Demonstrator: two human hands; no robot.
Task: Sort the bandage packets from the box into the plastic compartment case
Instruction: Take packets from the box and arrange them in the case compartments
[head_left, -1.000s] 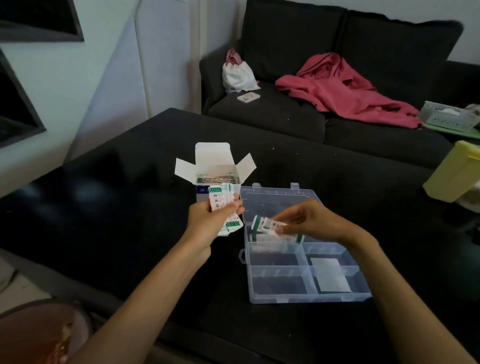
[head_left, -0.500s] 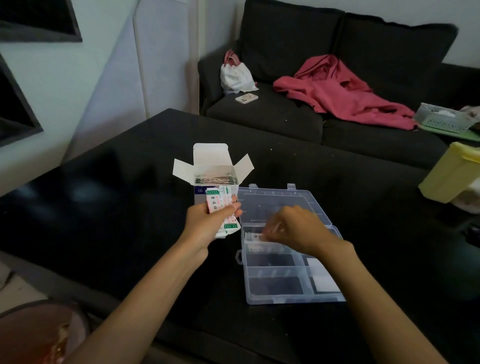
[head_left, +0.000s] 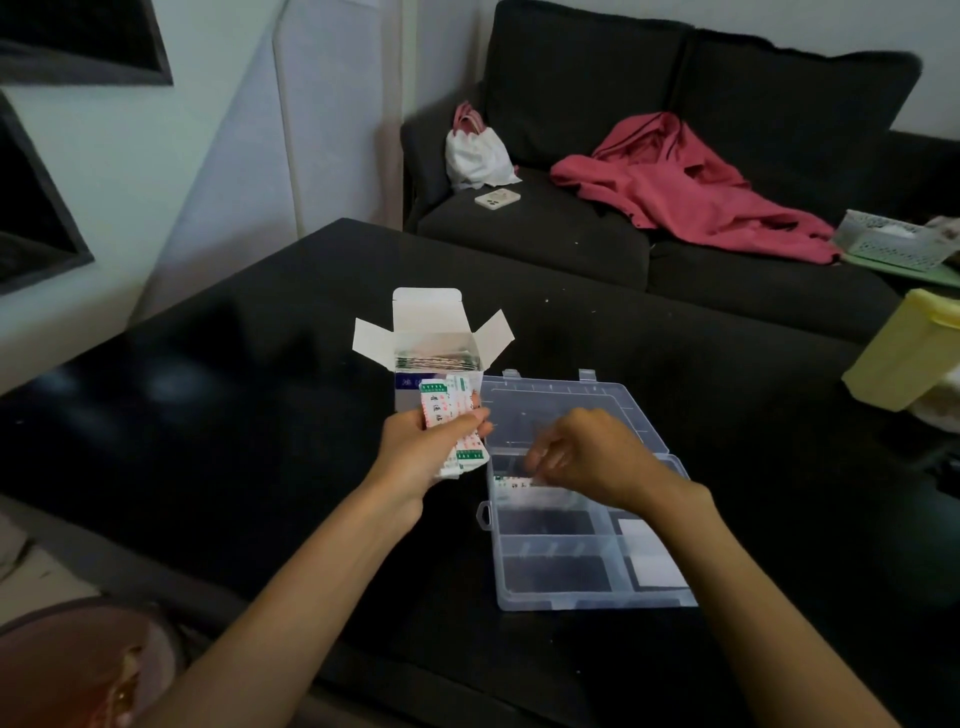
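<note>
Left hand (head_left: 423, 449): grip closed on a fanned stack of bandage packets (head_left: 451, 423), thumb across the front, the packets standing out above and below the fingers. Directly beyond this grip stands the box (head_left: 434, 343), flaps open, with more packets visible edge-on inside; the held stack overlaps the box's front face in the head view, and contact between them cannot be determined.

Right hand (head_left: 587, 457): fingers curled downward over the far left compartment of the plastic case (head_left: 592, 605). A single packet (head_left: 511, 482) lies in that compartment, just under and to the left of the fingertips. Whether this grip pinches the packet or merely hovers at it cannot be told; the fingertips are blurred.

The case sits on the black table (head_left: 234, 415) just right of the left grip, its clear lid (head_left: 558, 410) laid open flat beyond the right hand. A white card (head_left: 649, 556) lies in a compartment near the right wrist.

Beyond the table: a dark sofa (head_left: 571, 234) carrying a pink garment (head_left: 691, 192), a white bag (head_left: 475, 156) and a phone (head_left: 497, 198).
</note>
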